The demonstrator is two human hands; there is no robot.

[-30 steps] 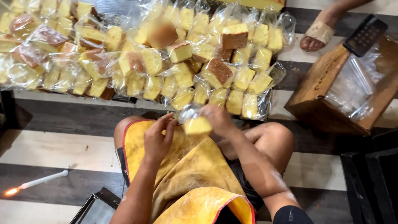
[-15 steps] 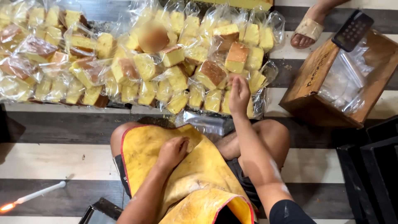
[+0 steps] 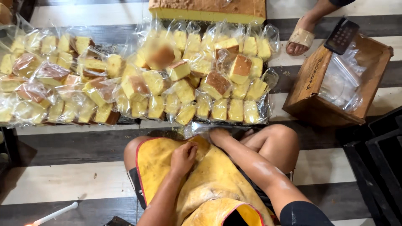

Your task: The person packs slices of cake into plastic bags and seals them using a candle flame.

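- Hands stayed low by the yellow apron (image 3: 209,180) over the seated person's lap.
- The left hand (image 3: 183,157) lay on the apron with its fingers curled loosely inward; its grip held nothing that showed.
- The right hand (image 3: 220,134) reached forward, palm down, onto a clear plastic bag (image 3: 200,128) lying on the floor at the near edge of the cake pile; fingers were bent over the bag, and whether that grip had closed on it could not be told.
- Just beyond the right hand, almost touching it, ran the front row of bagged cake slices (image 3: 217,109), yellow with brown tops, each in clear wrap.
- Further beyond that grip, more wrapped slices were heaped up, one large piece (image 3: 239,69) tilted on top.
- Well beyond the pile lay an uncut slab of cake (image 3: 208,9).
- To the right of the right hand, apart from it, stood a wooden box (image 3: 307,90) holding clear bags (image 3: 341,81), a dark calculator (image 3: 342,35) propped on its rim.
- Another person's sandalled foot (image 3: 301,38) rested near that box.
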